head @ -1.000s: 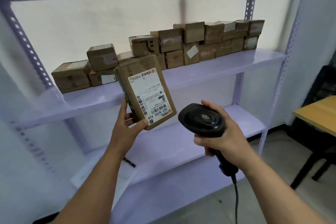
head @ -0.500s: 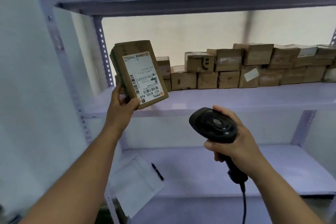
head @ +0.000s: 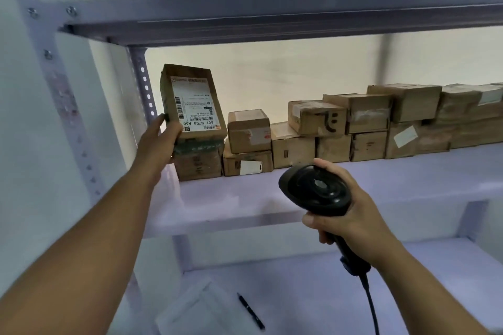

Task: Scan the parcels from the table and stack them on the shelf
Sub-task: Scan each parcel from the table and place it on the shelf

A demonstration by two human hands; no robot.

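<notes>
At the shelf [head: 353, 187] end, left hand [head: 160, 141] holds a parcel [head: 193, 102] upright over a box [head: 197, 163], so it may tip; right hand [head: 353, 215] grips scanner [head: 315, 189].

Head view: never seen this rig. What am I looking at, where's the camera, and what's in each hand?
There is no machine here. A person works with bare hands, and the single picture comes from a wide-angle camera worn on their head, looking forward and down. That is why both forearms reach in from the bottom edge.

The left hand grips a labelled cardboard parcel by its lower corner. It holds the parcel upright at the left end of the row of parcels on the middle shelf. Whether it already rests on the end box beneath is hard to tell.

The right hand holds a black corded barcode scanner by its handle, in front of that shelf.

On the lower shelf lie a sheet of paper and a pen.
</notes>
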